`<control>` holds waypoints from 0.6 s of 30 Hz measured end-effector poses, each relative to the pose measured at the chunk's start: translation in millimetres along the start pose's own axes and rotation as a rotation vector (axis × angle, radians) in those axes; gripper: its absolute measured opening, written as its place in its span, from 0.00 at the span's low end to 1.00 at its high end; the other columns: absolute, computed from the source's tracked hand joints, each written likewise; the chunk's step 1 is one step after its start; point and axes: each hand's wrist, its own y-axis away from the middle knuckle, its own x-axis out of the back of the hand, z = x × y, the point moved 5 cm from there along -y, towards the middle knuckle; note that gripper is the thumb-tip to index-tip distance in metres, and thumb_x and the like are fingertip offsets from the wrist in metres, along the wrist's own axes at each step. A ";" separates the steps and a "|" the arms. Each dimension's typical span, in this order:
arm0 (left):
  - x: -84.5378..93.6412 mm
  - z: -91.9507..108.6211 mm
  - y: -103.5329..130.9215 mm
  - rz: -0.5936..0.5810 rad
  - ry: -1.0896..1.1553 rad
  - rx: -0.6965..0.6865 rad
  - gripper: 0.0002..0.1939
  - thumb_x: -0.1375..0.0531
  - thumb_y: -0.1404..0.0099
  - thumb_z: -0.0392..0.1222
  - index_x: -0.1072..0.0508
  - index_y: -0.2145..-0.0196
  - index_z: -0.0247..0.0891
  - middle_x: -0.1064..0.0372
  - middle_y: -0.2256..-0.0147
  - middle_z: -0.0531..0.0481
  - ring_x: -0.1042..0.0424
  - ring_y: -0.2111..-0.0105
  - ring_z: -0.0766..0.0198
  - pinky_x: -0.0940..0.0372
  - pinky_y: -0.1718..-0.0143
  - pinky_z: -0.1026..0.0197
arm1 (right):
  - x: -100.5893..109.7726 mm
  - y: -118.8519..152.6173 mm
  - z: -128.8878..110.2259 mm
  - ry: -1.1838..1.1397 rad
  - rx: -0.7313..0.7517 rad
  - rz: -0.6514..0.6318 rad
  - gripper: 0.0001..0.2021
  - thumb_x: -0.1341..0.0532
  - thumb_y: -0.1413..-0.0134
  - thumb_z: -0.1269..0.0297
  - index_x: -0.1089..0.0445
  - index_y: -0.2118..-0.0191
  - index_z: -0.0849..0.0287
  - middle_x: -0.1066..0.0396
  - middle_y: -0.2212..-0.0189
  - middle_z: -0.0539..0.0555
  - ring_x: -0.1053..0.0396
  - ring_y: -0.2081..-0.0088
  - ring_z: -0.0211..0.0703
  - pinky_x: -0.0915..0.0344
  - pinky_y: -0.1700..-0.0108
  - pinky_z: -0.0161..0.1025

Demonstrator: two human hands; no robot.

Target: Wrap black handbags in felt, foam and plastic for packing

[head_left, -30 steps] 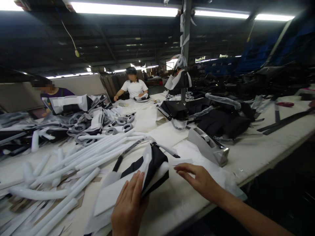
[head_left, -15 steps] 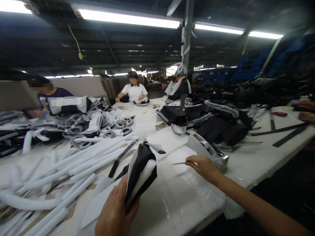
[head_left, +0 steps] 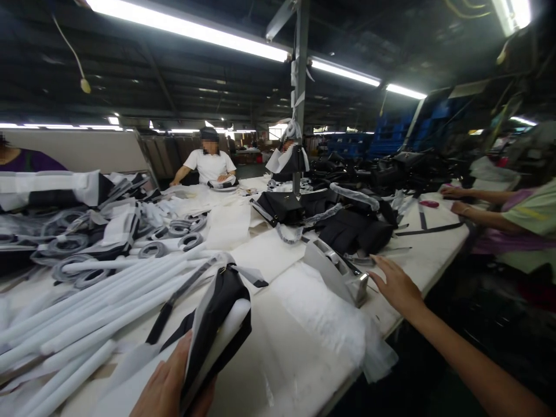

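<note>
My left hand [head_left: 167, 379] is wrapped round a black bag [head_left: 223, 324] at the lower middle, tilted upright, with a white foam roll [head_left: 230, 333] showing in its opening. A strap with a dark end [head_left: 160, 323] runs out to the left of the bag. My right hand [head_left: 397, 286] is apart from the bag, fingers spread, beside the metal end of a grey tape dispenser [head_left: 332, 272]. Nothing shows in its fingers. Crumpled clear plastic [head_left: 319, 304] lies between the bag and the dispenser.
White foam tubes [head_left: 125, 295] and grey coiled cords [head_left: 152, 249] cover the left of the table [head_left: 299, 370]. Black bags [head_left: 356, 229] are piled behind the dispenser. One person in white [head_left: 209, 165] sits across; others are at far left and right, beyond the table's right edge.
My right hand has moved right to the dispenser and opened; the thin stick it held no longer shows in it. My left hand still holds the bag. The view has turned right.
</note>
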 end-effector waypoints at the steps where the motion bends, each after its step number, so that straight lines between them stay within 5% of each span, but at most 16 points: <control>1: 1.4 1.6 0.4 0.008 -0.019 0.001 0.32 0.44 0.33 0.47 0.47 0.34 0.43 0.25 0.48 0.44 0.21 0.58 0.51 0.26 0.58 0.55 | -3.0 10.9 -12.8 -0.004 0.075 -0.015 0.18 0.41 0.43 0.56 0.24 0.50 0.57 0.27 0.47 0.62 0.35 0.41 0.62 0.43 0.38 0.59; 6: 13.0 13.3 -1.3 -0.002 -0.087 0.111 0.31 0.47 0.30 0.48 0.49 0.32 0.42 0.27 0.47 0.44 0.22 0.57 0.51 0.28 0.52 0.52 | -42.2 75.6 -85.7 -0.039 0.606 -0.488 0.15 0.38 0.37 0.62 0.26 0.45 0.45 0.27 0.45 0.51 0.34 0.42 0.54 0.45 0.35 0.56; 9: 18.8 20.2 -2.7 -0.006 -0.101 0.137 0.31 0.47 0.29 0.48 0.50 0.32 0.43 0.27 0.47 0.44 0.22 0.58 0.52 0.29 0.51 0.52 | -68.5 92.3 -96.4 -0.039 0.645 -0.655 0.18 0.34 0.40 0.62 0.28 0.44 0.46 0.31 0.41 0.53 0.38 0.38 0.58 0.48 0.34 0.61; 14: 23.2 22.0 -2.8 0.021 -0.112 0.183 0.31 0.47 0.28 0.48 0.50 0.31 0.45 0.27 0.46 0.45 0.23 0.54 0.51 0.29 0.50 0.52 | -91.8 84.5 -107.9 -0.091 0.616 -0.644 0.07 0.37 0.37 0.63 0.21 0.58 0.48 0.24 0.49 0.52 0.35 0.40 0.57 0.47 0.36 0.63; 18: 23.2 22.4 -1.9 0.051 -0.144 0.192 0.32 0.46 0.29 0.47 0.50 0.31 0.44 0.26 0.47 0.45 0.23 0.52 0.50 0.28 0.52 0.52 | -82.8 92.6 -159.2 -0.231 0.609 -0.549 0.09 0.40 0.35 0.63 0.21 0.57 0.49 0.23 0.52 0.53 0.30 0.45 0.53 0.45 0.36 0.57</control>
